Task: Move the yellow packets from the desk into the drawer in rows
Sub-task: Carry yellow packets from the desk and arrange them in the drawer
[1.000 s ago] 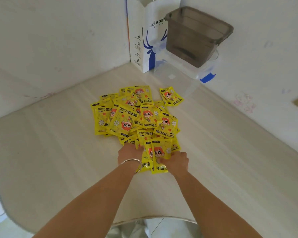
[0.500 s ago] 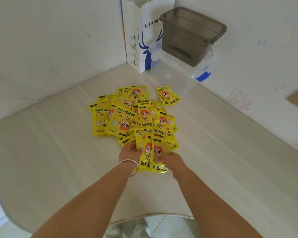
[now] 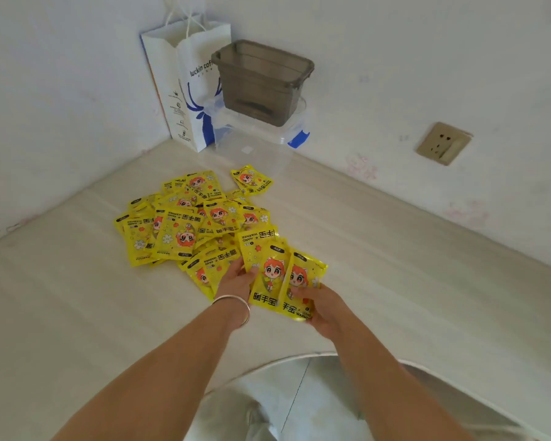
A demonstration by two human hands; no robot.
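Since half a second ago, I see both hands have drawn a small fan of packets [image 3: 279, 275] away from the heap, toward the near right, and my view has swung to take in a wall socket [image 3: 443, 143]. On the left, the heap of yellow packets [image 3: 185, 224] lies loose on the pale desk [image 3: 61, 297], pieces overlapping at all angles. Just right of it, the left hand [image 3: 236, 281], a silver bangle [image 3: 233, 305] at its wrist, has its thumb on the fan's left edge, fingers tucked beneath. The right hand [image 3: 322, 303] clamps the fan's near right corner, thumb on top and fingers curled under; the held packets are lifted slightly, faces up. Far behind, a white paper bag [image 3: 188, 90] stands in the corner, beside a smoky grey bin [image 3: 261, 81] stacked on a clear plastic box [image 3: 255, 144]. I can see no drawer from here.
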